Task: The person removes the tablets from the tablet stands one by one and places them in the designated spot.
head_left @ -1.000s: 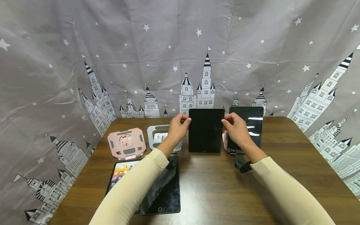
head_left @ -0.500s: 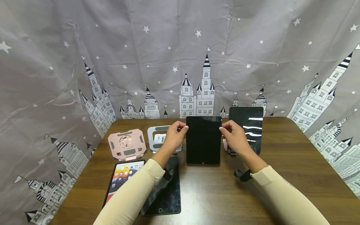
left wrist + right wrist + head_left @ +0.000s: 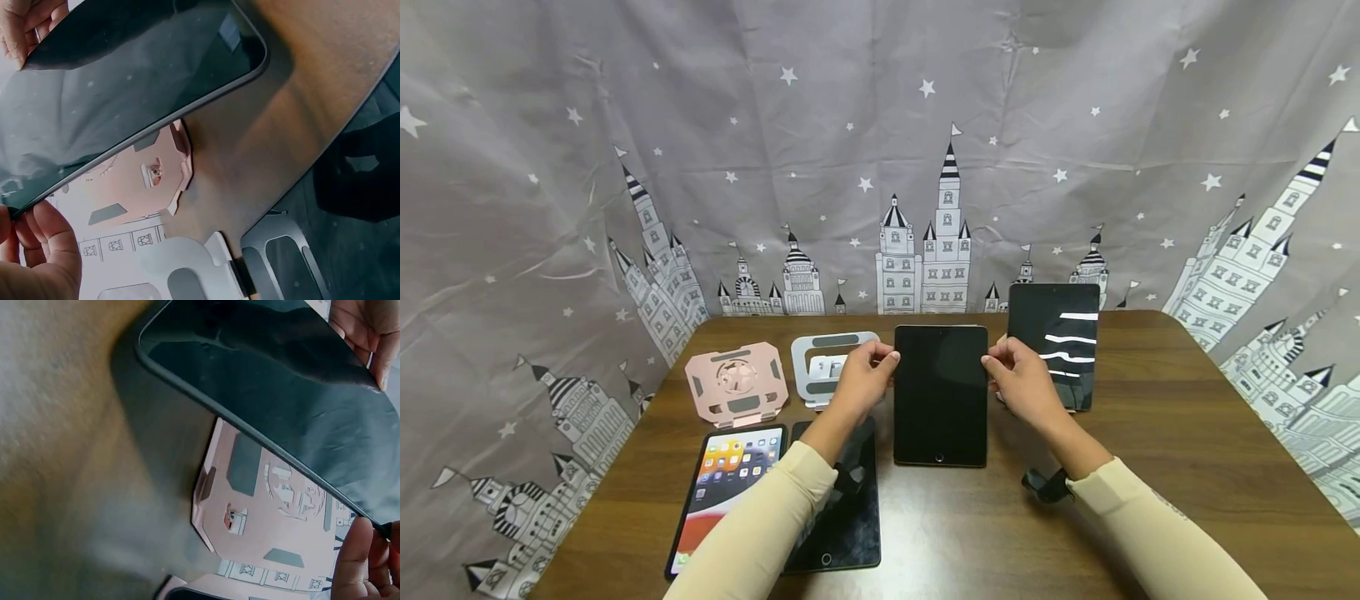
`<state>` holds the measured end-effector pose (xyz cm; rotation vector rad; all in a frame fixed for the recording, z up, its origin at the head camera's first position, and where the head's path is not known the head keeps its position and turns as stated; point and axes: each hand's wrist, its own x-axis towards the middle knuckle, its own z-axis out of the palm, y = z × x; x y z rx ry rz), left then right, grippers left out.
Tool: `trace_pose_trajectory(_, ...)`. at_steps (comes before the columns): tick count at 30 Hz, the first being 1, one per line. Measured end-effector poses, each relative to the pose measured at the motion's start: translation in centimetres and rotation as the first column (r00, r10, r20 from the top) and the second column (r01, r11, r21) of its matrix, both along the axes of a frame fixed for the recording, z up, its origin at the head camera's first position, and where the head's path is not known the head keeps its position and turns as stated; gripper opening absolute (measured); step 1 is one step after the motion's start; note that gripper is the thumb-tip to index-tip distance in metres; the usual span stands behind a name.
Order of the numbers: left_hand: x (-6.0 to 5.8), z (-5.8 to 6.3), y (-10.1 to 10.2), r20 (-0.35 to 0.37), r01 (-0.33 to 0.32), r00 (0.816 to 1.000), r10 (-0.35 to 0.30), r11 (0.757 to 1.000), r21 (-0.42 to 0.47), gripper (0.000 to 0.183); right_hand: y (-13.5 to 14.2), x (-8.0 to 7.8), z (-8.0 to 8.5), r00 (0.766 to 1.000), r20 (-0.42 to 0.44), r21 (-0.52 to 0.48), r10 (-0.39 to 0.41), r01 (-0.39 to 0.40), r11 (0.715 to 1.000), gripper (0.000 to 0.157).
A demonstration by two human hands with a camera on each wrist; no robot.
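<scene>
Upright in the middle of the head view is a black tablet (image 3: 941, 396), its dark screen facing me. My left hand (image 3: 867, 379) pinches its left edge between thumb and fingers. At the opposite edge my right hand (image 3: 1022, 379) has a matching pinch. Both wrist views show a pink folding stand (image 3: 287, 512) behind the tablet, apart from its lower part; the tablet hides it in the head view. To the right, a second dark tablet (image 3: 1054, 333) leans upright on a stand that is mostly hidden.
At the left stand a pink stand (image 3: 702, 383) and a pale grey stand (image 3: 800, 375). In front of them lie a tablet with a lit home screen (image 3: 730, 467) and a dark tablet (image 3: 850, 533), partly under my left sleeve. A patterned curtain (image 3: 820, 150) hangs behind the wooden table (image 3: 1172, 417).
The held tablet has come down and towards me, and slightly left, with both hands still pinching its edges. The left forearm now covers less of the lit tablet.
</scene>
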<state>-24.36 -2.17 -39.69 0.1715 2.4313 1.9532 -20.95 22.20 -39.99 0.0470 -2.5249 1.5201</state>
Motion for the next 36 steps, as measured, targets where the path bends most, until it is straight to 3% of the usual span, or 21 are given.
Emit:
trace_pose_trajectory(18,1.2,-1.5,-1.1,0.091,0.109,0.99,-0.108,0.994,-0.012,0.009,-0.2,1.5,-1.3,0.992,0.117,-0.063,0.046,-0.038,0.997,0.011)
trace_pose_trajectory(24,1.6,-2.2,-1.5,0.105,0.122,0.988,-0.116,0.991,-0.051,0.009,-0.4,1.9,-2.0,0.985,0.16,-0.07,0.067,-0.057,0.996,0.011)
trace_pose_trajectory(36,2.5,-3.2,-1.8,0.171,0.16,0.973,-0.154,0.987,-0.021,0.007,-0.4,2.6,-3.0,0.973,0.212,-0.083,0.094,-0.078,0.993,0.01)
